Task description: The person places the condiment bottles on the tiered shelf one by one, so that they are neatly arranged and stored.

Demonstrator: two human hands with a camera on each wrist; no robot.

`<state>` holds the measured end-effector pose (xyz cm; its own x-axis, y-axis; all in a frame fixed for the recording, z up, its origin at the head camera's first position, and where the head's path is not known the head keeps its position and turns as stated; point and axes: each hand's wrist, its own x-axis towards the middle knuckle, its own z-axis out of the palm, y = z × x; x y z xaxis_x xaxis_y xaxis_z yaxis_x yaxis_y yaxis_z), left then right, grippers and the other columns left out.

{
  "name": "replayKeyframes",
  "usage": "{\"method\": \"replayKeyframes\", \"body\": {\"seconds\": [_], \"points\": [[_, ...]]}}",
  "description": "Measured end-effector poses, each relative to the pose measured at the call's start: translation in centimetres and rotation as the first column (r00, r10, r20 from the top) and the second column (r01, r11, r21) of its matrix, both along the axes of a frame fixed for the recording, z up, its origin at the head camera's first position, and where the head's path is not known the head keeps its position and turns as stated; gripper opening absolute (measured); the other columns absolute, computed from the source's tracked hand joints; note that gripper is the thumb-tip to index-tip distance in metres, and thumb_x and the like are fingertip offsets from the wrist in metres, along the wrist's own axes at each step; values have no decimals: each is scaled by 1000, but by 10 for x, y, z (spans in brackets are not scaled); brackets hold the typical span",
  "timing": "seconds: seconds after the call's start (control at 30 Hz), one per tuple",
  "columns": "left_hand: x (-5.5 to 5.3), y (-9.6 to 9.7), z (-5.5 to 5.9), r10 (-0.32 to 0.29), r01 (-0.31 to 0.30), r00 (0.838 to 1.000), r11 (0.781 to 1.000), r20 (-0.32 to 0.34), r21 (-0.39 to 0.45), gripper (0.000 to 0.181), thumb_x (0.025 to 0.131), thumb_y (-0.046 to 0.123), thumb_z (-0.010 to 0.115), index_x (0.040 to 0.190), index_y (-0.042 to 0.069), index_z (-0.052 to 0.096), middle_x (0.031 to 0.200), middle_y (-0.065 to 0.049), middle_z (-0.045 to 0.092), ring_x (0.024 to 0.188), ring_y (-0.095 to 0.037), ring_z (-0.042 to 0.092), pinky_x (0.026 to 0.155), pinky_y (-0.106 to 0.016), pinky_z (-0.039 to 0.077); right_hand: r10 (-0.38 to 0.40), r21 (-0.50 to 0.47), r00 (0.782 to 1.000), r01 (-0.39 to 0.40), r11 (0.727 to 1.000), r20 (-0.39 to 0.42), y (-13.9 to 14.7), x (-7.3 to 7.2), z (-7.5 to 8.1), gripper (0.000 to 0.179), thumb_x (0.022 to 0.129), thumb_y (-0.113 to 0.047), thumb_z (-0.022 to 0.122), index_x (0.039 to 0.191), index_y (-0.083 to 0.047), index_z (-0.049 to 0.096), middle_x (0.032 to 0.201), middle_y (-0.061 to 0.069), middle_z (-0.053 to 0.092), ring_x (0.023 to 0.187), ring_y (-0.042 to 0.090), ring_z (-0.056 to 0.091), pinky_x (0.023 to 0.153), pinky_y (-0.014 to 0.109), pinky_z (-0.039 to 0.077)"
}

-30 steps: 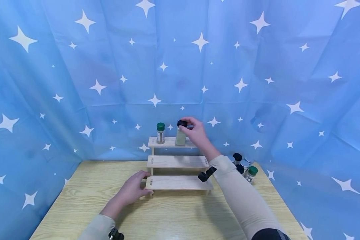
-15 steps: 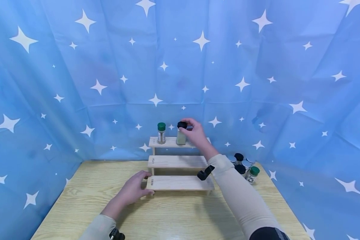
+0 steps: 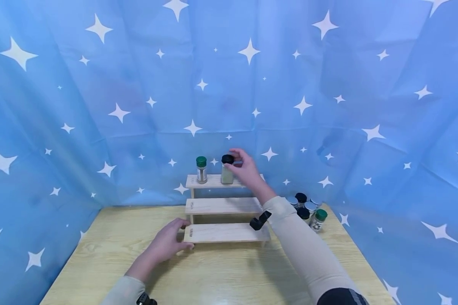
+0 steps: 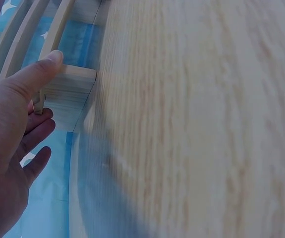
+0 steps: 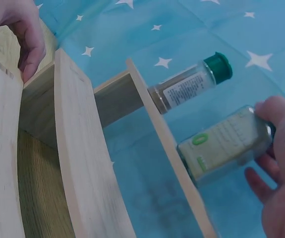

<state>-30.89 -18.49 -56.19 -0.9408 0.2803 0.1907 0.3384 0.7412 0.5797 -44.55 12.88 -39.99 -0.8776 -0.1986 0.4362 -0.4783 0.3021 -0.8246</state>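
A three-tier wooden rack (image 3: 223,206) stands on the table. My left hand (image 3: 169,241) grips the left end of its lowest shelf (image 4: 58,29), thumb over the front edge and fingers behind. On the top shelf, a spice jar with a black cap (image 3: 227,174) stands upright, its pale green contents and label seen in the right wrist view. My right hand (image 3: 248,169) is at the cap, thumb in front and fingers behind; the exact contact is partly hidden. Left of it on that shelf stands a green-capped spice jar (image 3: 201,171).
Several more jars, among them a green-capped one (image 3: 319,220) and a black-capped one (image 3: 300,199), cluster at the table's right back, partly behind the right sleeve (image 3: 301,241). A blue star-patterned curtain (image 3: 149,161) hangs close behind the rack.
The head view has shifted slightly. The right fingers behind the black cap now cover less of it. The jar stays on the top shelf, and the left hand keeps its hold.
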Motion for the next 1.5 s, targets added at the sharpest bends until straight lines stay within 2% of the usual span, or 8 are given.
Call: {"method": "replayKeyframes", "body": {"seconds": [0.1,0.2,0.5,0.67,0.9,1.13,1.3,1.5], "points": [[2,-1,-2,0,0,1000,1000,3,-2,79,82,32,100,147,7,64,144,-8,68,134,-32,65,118,-55,52,22,2,999,-22,1000,28,4,5,-2,66,101,-20,84,158,-11,53,141,13,64,130,35,63,116,52,53],[3,-1,-2,1,-1,1000,1000,0,1,79,83,32,100,149,6,64,145,-8,68,133,-32,65,117,-55,53,32,5,999,-32,999,39,12,9,-5,69,102,-22,84,161,-10,49,144,15,62,135,39,58,118,53,50],[2,0,2,-12,12,1000,1000,-4,18,79,85,32,99,150,7,63,143,-6,68,130,-32,67,113,-56,56,-23,71,999,22,997,22,61,27,-13,56,106,-16,77,153,4,54,146,29,59,137,46,55,116,57,50],[1,-1,0,-11,11,1000,1000,-6,23,79,85,33,99,150,7,63,142,-5,68,131,-32,66,113,-55,55,-46,104,998,42,994,35,89,45,-19,50,106,-19,78,148,1,59,144,29,60,135,44,57,115,60,50],[0,-2,-1,-8,8,1000,1000,3,25,79,85,34,99,151,9,63,144,-5,68,131,-32,66,113,-56,55,-113,189,993,107,976,23,124,64,-34,44,108,-19,76,145,-2,61,145,26,60,136,45,56,114,63,50],[1,0,1,-3,3,1000,1000,2,30,79,84,32,99,150,9,63,142,-5,68,131,-31,66,114,-54,55,-159,227,987,151,962,13,156,81,-44,45,108,-29,77,144,-7,64,142,18,60,135,43,55,114,61,49],[2,0,3,-10,9,1000,999,9,40,79,84,31,99,150,8,63,142,-4,68,131,-31,66,114,-55,55,-210,250,978,203,947,3,177,93,-50,45,109,-30,76,144,-5,63,142,19,57,132,39,55,113,67,48],[2,0,2,-5,4,1000,1000,16,27,78,85,32,99,151,11,63,142,-4,68,131,-30,66,114,-54,55,-284,293,959,275,916,-14,194,106,-60,42,109,-25,75,141,0,64,136,22,58,126,44,58,103,60,54]]}}
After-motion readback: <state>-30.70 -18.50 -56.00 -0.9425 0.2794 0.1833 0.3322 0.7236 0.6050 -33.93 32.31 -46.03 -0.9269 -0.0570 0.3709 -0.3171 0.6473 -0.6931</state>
